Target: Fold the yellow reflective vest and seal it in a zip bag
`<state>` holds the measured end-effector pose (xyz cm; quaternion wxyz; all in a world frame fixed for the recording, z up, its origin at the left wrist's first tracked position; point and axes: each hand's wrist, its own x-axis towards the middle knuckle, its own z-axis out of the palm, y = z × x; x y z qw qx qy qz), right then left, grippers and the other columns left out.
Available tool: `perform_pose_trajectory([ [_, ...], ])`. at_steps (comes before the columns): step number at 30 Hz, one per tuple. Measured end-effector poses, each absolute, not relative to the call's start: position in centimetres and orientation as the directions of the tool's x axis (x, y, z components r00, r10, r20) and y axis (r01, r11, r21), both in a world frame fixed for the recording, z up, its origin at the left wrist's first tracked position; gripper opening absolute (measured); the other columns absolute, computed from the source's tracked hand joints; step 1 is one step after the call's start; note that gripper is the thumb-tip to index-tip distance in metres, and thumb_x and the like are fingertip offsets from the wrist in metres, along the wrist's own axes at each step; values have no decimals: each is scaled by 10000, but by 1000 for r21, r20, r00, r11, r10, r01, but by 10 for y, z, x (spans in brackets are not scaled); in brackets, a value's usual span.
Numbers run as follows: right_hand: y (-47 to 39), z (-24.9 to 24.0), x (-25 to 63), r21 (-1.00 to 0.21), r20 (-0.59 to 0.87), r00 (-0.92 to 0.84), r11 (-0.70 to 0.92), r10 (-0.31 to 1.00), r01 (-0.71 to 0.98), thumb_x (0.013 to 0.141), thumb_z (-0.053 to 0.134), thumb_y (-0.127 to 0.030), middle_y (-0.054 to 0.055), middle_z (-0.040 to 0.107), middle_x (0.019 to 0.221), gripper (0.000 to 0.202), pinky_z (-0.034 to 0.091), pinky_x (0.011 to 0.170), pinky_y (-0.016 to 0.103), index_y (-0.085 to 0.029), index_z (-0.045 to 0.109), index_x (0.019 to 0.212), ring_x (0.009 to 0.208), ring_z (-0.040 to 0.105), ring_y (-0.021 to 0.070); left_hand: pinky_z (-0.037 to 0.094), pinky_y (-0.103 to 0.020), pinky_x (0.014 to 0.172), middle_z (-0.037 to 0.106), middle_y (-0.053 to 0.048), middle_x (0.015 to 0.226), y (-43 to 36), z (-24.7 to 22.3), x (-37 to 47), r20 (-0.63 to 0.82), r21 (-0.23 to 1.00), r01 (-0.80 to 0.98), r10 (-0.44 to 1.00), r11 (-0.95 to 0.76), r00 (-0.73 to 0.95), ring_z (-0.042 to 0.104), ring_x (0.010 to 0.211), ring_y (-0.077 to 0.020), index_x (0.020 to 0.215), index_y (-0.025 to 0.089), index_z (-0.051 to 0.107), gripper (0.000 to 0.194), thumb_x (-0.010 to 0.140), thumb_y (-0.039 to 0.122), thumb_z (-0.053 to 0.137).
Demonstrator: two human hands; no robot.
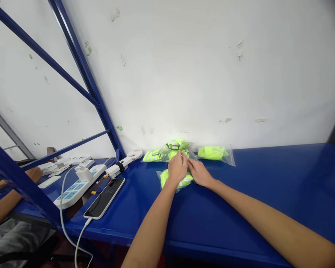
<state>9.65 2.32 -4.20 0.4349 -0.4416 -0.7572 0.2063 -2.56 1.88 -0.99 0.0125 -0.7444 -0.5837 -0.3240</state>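
A clear plastic bag (185, 181) with folded fluorescent yellow fabric and pale strips inside lies in front of me on the blue table. Over its far edge my left hand (178, 166) is closed, fingers curled together. My right hand (198, 172) meets it from the right, its fingers pinched at the same edge of the bag. The fingertips are partly hidden. Just behind the hands, more bagged yellow bundles are heaped: one at the left (153, 155) and one on top (177, 144). Another bagged bundle (212, 152) lies apart to the right, near the wall.
On the left of the blue table (257, 193) are a charging phone (105, 197), a power strip (72, 191) with a white plug, and a small white fan (134, 154). A blue metal frame (97, 96) rises there. Beyond it another person's arm (5, 208) shows.
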Motion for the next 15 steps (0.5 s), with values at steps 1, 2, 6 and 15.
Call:
perform_pose_trajectory([
  [1,23,-43,97,-696,481,-239,533,843,481,933,383,-323,76,693,892,270,441,762,314,-236,638,926,849,635,240,420,-300,722,678,-66,910,18,-10,-25,500,344,880,857,-328,124,629,857,-215,1022,212,516,325,991,371,234],
  [2,22,-43,97,-695,485,-242,539,840,476,930,387,-311,81,696,905,270,443,768,313,-232,644,938,861,638,240,420,-304,719,677,-70,905,18,-10,-25,503,327,884,854,-334,136,628,850,-219,1023,210,522,330,990,369,235],
  [6,17,-43,99,-702,489,-237,540,839,464,926,390,-310,80,701,874,274,439,766,309,-228,650,898,846,641,238,434,-313,739,665,-73,924,15,-9,-23,595,305,877,793,-370,128,621,855,-215,994,203,550,273,973,308,299],
  [15,24,-44,113,-935,329,-28,330,944,132,874,381,-332,-14,550,517,293,385,541,271,-209,541,662,501,524,165,447,-316,813,654,-49,904,0,-2,-29,862,106,791,452,-602,228,585,878,-190,925,195,584,150,871,144,454],
])
